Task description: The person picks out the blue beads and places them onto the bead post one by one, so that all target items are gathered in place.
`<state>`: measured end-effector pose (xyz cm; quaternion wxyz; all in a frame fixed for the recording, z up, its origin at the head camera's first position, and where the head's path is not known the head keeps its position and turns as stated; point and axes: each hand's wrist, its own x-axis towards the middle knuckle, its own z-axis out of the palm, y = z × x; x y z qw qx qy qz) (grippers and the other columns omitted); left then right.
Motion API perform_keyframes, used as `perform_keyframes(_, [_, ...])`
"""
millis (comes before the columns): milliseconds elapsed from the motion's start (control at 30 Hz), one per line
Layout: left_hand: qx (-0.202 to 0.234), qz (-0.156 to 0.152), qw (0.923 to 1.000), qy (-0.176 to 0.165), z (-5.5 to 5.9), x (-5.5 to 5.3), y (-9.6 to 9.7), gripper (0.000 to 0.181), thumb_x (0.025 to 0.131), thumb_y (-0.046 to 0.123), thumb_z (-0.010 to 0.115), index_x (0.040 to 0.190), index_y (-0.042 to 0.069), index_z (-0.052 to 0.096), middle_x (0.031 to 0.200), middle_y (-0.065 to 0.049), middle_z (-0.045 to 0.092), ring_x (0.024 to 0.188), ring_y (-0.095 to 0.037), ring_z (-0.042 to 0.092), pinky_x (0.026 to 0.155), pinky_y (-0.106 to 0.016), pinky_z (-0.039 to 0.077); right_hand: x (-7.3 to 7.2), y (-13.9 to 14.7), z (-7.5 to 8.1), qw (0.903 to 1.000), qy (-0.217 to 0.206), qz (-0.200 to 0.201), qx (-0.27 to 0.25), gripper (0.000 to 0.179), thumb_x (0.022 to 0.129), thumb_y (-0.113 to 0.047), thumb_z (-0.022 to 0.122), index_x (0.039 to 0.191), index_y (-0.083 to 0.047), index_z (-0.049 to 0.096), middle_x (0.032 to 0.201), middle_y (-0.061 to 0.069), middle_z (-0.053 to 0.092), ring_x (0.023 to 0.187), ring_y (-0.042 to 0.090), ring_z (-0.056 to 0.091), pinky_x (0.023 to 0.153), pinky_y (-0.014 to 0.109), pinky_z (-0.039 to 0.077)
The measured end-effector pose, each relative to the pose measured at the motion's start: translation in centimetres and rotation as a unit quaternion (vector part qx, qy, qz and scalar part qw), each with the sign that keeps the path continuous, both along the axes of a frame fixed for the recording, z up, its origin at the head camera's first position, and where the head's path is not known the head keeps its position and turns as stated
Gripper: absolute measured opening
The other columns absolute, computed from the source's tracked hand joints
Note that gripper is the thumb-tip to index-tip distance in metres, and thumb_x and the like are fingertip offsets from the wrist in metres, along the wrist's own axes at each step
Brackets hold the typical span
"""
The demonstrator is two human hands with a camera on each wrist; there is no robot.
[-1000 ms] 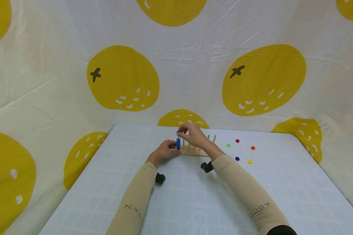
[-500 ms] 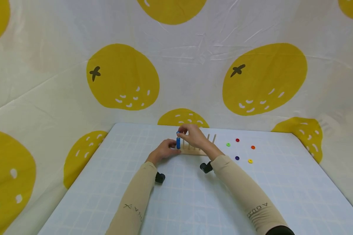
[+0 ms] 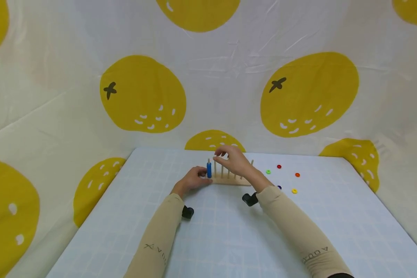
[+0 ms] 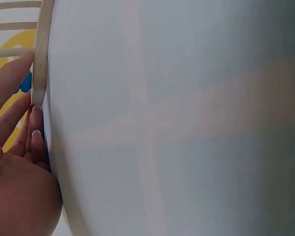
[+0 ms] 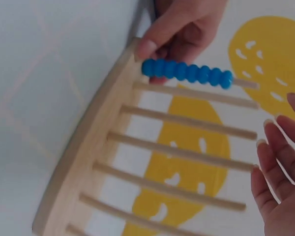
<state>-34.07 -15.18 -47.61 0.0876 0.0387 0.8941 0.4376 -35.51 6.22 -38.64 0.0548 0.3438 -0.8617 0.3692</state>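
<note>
A wooden peg rack (image 3: 232, 181) stands on the table with a row of upright pegs. Its leftmost peg carries a stack of blue beads (image 5: 187, 72), with the bare peg tip sticking out above. My left hand (image 3: 193, 178) grips the left end of the base, thumb on the near side and fingers behind, as the left wrist view of the hand (image 4: 22, 182) also shows. Above the pegs, just right of the blue stack, is my right hand (image 3: 235, 161). Its fingers (image 5: 278, 160) are loosely bent near the peg tips and hold nothing.
Right of the rack lie loose rings: green (image 3: 268, 172), red (image 3: 279, 166), orange (image 3: 297, 175) and yellow (image 3: 294, 191). A dark purple ring (image 3: 279, 187) is partly behind the right forearm. A white cloth with yellow fruit prints (image 3: 144, 92) hangs behind the table.
My right hand has let go of a blue bead at the top of the leftmost peg and moved slightly right. That bead now sits on the stack. My left hand stays on the base.
</note>
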Motion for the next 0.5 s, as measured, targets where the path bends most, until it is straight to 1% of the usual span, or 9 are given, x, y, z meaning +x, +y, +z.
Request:
perform_keyframes(100, [-0.005,0.005,1.0,0.0,0.0,0.1,-0.1,0.055,0.09,0.03,0.08,0.136,0.005,0.063,0.124,-0.012,0.062,0.112,-0.029,0.054,0.108,-0.047,0.043,0.6,1.6,0.6,1.0,0.01,0.0,0.0,0.02,0.1,-0.019,0.068,0.112,-0.003,0.072,0.11,0.008,0.071,0.106,0.033,0.062,0.09,0.046,0.051])
perform_keyframes(233, [-0.015,0.005,0.9999,0.005,-0.2,0.0,-0.4,0.057,0.091,0.029,0.08,0.138,0.005,0.06,0.125,-0.011,0.062,0.112,-0.027,0.054,0.108,-0.045,0.044,1.3,4.5,1.4,0.9996,0.027,-0.011,0.004,0.023,0.1,-0.019,0.069,0.114,-0.001,0.07,0.112,0.009,0.07,0.106,0.032,0.061,0.09,0.047,0.05])
perform_keyframes(333, [-0.006,0.001,1.0,0.007,-0.2,0.1,-0.8,0.058,0.091,0.027,0.079,0.14,0.005,0.058,0.125,-0.01,0.062,0.114,-0.027,0.054,0.107,-0.044,0.044,1.4,7.2,1.9,0.9987,0.037,-0.034,0.012,0.024,0.1,-0.019,0.069,0.115,-0.002,0.07,0.114,0.011,0.069,0.106,0.03,0.06,0.091,0.048,0.05])
perform_keyframes(400, [0.004,0.001,0.9999,0.012,0.0,0.3,-1.2,0.059,0.091,0.025,0.079,0.142,0.007,0.056,0.128,-0.01,0.061,0.117,-0.027,0.055,0.107,-0.046,0.044,1.4,9.3,2.3,0.9975,0.041,-0.055,0.019,0.024,0.1,-0.019,0.068,0.116,-0.002,0.069,0.115,0.012,0.068,0.108,0.031,0.06,0.091,0.049,0.049])
perform_keyframes(433, [0.006,0.001,0.9999,0.014,0.2,0.4,-1.4,0.06,0.092,0.024,0.079,0.144,0.008,0.055,0.131,-0.01,0.06,0.119,-0.028,0.054,0.108,-0.046,0.044,1.3,10.3,2.4,0.9965,0.042,-0.067,0.025,0.024,0.1,-0.019,0.068,0.117,-0.002,0.069,0.116,0.013,0.068,0.109,0.032,0.06,0.091,0.05,0.049])
perform_keyframes(500, [0.002,-0.003,0.9995,0.031,0.7,0.8,-2.3,0.06,0.093,0.022,0.077,0.146,0.009,0.052,0.139,-0.011,0.056,0.123,-0.029,0.054,0.108,-0.048,0.045,1.3,12.4,2.5,0.9943,0.04,-0.092,0.035,0.026,0.101,-0.019,0.066,0.119,-0.001,0.067,0.117,0.014,0.067,0.111,0.034,0.058,0.092,0.052,0.048])
